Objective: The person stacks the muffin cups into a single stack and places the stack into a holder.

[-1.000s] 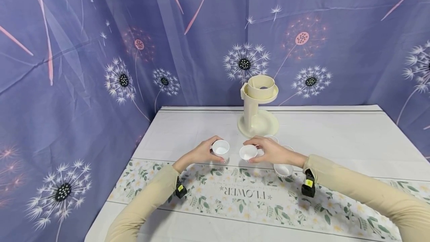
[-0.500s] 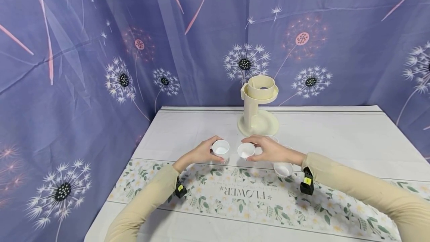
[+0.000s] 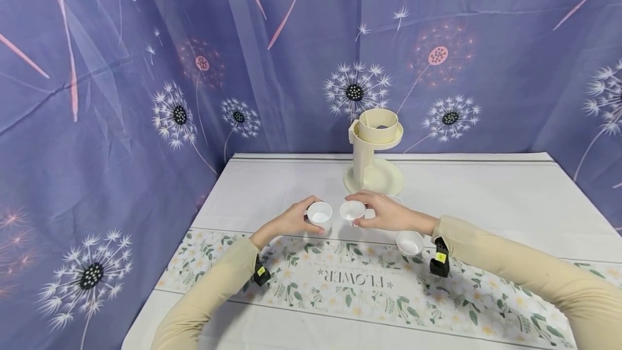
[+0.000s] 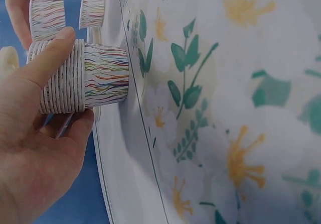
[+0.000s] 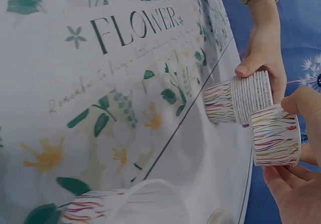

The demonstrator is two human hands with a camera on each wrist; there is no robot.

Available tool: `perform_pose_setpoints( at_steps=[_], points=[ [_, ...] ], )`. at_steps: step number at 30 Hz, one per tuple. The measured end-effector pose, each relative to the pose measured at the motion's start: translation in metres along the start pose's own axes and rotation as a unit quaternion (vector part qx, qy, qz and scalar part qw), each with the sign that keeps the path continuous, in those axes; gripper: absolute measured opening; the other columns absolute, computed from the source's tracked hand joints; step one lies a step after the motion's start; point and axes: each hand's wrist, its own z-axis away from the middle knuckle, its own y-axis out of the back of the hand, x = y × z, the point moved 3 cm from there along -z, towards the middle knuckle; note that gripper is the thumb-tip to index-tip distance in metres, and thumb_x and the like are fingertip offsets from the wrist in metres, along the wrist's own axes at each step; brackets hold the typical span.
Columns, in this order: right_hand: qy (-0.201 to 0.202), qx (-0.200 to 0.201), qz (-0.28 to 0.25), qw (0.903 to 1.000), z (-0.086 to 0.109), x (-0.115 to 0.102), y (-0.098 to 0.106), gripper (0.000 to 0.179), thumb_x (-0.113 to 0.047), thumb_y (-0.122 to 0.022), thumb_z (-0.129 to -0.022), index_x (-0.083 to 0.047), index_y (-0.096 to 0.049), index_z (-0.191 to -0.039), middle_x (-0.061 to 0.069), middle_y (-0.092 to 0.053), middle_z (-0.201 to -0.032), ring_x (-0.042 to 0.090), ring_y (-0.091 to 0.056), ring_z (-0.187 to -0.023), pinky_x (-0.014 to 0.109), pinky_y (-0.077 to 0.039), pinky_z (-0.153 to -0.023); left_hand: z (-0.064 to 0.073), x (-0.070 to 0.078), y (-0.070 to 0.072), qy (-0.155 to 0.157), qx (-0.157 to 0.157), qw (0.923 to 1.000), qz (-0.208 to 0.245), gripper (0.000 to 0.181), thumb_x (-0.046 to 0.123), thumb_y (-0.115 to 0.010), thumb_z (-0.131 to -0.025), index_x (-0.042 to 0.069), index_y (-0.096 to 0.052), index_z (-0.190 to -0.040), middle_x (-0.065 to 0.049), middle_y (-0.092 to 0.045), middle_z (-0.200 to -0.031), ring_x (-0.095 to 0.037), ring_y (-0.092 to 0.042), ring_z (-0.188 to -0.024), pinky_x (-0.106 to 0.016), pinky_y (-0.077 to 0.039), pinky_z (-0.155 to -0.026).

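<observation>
My left hand (image 3: 291, 219) grips a stack of nested paper cups (image 4: 106, 76), printed with thin coloured wavy stripes; the stack's mouth faces up in the head view. Thumb and fingers wrap its ribbed rims. To the right, my right hand (image 3: 389, 214) holds a single paper cup (image 5: 276, 135) of the same print between thumb and fingers. In the head view this cup stands a small gap from the stack, mouth up. Another striped cup (image 3: 410, 243) stands upright on the table below my right wrist. One more cup (image 3: 396, 199) is mostly hidden behind my right hand.
A cream stand (image 3: 362, 161) with a round base and a ring holding a wide cylinder (image 3: 377, 127) rises at the back, just beyond my right hand. The white tablecloth (image 3: 466, 204) has a floral band. A purple dandelion curtain (image 3: 291, 85) encloses the back and sides.
My right hand has moved left and slightly away from me, bringing its cup closer to the stack. My left hand has kept the stack in place.
</observation>
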Motion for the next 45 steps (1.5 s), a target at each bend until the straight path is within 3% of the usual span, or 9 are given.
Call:
perform_pose_setpoints(
  at_steps=[13,21,29,35,41,45],
  points=[
    [0.007,0.0,0.018,0.9998,-0.011,-0.009,-0.002,0.057,-0.026,-0.069,-0.089,0.0,-0.052,-0.136,0.016,-0.058,-0.134,0.027,-0.06,-0.113,0.035,-0.055,-0.083,0.0,-0.002,-0.001,0.004,-0.004,1.0,-0.004,0.066,0.02,-0.084,-0.076,0.011,-0.048,-0.132,-0.006,-0.059,-0.121,-0.017,-0.057,-0.108,-0.03,-0.051,-0.087],
    [0.014,0.005,0.01,0.9998,-0.021,-0.014,-0.004,0.056,-0.023,-0.068,-0.089,0.002,-0.05,-0.136,0.019,-0.057,-0.135,0.03,-0.06,-0.114,0.043,-0.056,-0.084,-0.002,-0.004,0.0,-0.011,-0.013,0.9998,0.007,0.066,0.018,-0.083,-0.077,0.011,-0.048,-0.133,-0.009,-0.058,-0.124,-0.023,-0.057,-0.111,-0.038,-0.051,-0.088],
    [0.019,0.008,-0.003,0.9998,-0.028,-0.016,-0.006,0.055,-0.023,-0.066,-0.092,0.002,-0.049,-0.137,0.018,-0.057,-0.135,0.021,-0.061,-0.096,0.044,-0.055,-0.082,-0.003,-0.004,0.0,-0.008,-0.023,0.9997,-0.007,0.073,0.023,-0.082,-0.078,0.018,-0.043,-0.14,-0.007,-0.055,-0.129,-0.021,-0.057,-0.111,-0.032,-0.053,-0.086],
    [0.025,0.031,-0.008,0.9992,-0.032,-0.02,-0.005,0.053,-0.023,-0.068,-0.091,0.001,-0.051,-0.136,0.017,-0.058,-0.133,0.017,-0.061,-0.092,0.044,-0.055,-0.081,-0.002,-0.005,-0.001,-0.009,-0.027,0.9995,-0.012,0.078,0.026,-0.081,-0.079,0.02,-0.039,-0.145,-0.005,-0.051,-0.137,-0.018,-0.056,-0.113,-0.03,-0.053,-0.085],
    [0.032,0.06,-0.003,0.9977,-0.038,-0.023,-0.005,0.053,-0.022,-0.07,-0.089,-0.002,-0.053,-0.135,0.014,-0.058,-0.134,0.026,-0.061,-0.109,0.043,-0.053,-0.086,-0.001,-0.001,0.0,-0.021,-0.025,0.9994,-0.004,0.08,0.024,-0.081,-0.079,0.016,-0.039,-0.146,-0.007,-0.053,-0.136,-0.022,-0.056,-0.118,-0.035,-0.052,-0.093],
    [0.052,0.046,-0.003,0.9976,-0.041,-0.027,-0.007,0.055,-0.02,-0.069,-0.089,0.002,-0.05,-0.136,0.016,-0.057,-0.135,0.03,-0.057,-0.119,0.043,-0.051,-0.093,-0.001,-0.001,0.002,-0.018,-0.022,0.9996,0.001,0.083,0.022,-0.083,-0.077,0.017,-0.038,-0.147,-0.007,-0.053,-0.136,-0.023,-0.055,-0.12,-0.037,-0.052,-0.095]
  ],
)
